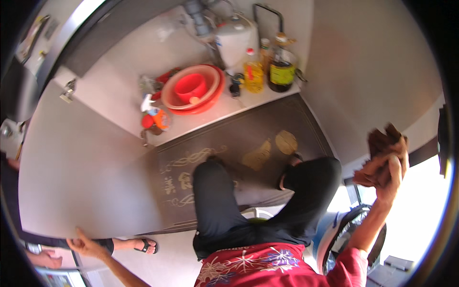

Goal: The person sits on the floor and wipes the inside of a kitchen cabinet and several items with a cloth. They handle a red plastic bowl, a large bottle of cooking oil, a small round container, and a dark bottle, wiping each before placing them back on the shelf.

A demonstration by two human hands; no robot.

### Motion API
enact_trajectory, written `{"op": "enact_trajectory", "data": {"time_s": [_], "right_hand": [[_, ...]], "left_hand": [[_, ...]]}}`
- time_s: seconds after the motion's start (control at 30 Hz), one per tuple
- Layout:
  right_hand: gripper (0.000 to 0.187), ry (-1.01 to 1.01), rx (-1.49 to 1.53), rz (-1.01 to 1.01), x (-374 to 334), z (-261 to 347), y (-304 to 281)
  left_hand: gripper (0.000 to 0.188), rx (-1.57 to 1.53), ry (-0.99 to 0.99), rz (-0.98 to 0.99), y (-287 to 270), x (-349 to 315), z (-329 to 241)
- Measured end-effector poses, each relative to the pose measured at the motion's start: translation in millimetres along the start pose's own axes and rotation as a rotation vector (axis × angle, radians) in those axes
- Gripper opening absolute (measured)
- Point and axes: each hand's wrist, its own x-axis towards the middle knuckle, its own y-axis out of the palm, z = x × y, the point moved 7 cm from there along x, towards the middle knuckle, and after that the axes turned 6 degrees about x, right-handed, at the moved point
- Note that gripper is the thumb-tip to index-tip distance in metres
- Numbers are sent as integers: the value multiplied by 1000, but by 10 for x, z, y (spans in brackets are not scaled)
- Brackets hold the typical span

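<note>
My left hand [86,246] is at the outer edge of the open left cabinet door [91,162], its fingers closed about that edge. On the right, my right hand [394,174] is raised near the right cabinet door [377,62], clutching a crumpled brown cloth [380,160]. Between the doors, the cabinet floor holds nested red and pink basins [210,103] with a red bowl [190,87] inside. A spray bottle [158,117] stands to their left. A bottle of yellow oil [253,74] and a large dark bottle [281,74] stand to their right.
A white tank [234,40] and grey pipes [198,19] fill the cabinet's back. A dark patterned mat [258,138] lies before it, under my legs. Behind my right side is a lined bin [354,234]. Another person's sandalled foot [148,246] and hand [45,259] show at left.
</note>
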Motion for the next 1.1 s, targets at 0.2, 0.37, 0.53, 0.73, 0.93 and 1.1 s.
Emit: {"op": "enact_trajectory", "data": {"time_s": [0.2,0.37,0.53,0.73,0.93,1.1], "right_hand": [[45,300,236,-207,-333,-133,-466],[41,289,201,-174,-305,-84,20],[45,246,112,-200,-284,79,-216],[40,193,-46,-380,-460,530,-387],[34,235,-199,-657,-822,994,-827],[31,304,-184,-829,-1348,948,-1304]], "left_hand": [[53,-272,-18,32,759,-468,-744],[73,-631,-11,183,1270,-862,-1168],[90,-647,144,287,2277,-1255,-2025],[84,-425,328,204,3588,-1507,-3362],[81,-162,328,5,4170,-1268,-3091],[80,-264,330,61,4548,-1468,-3280]]}}
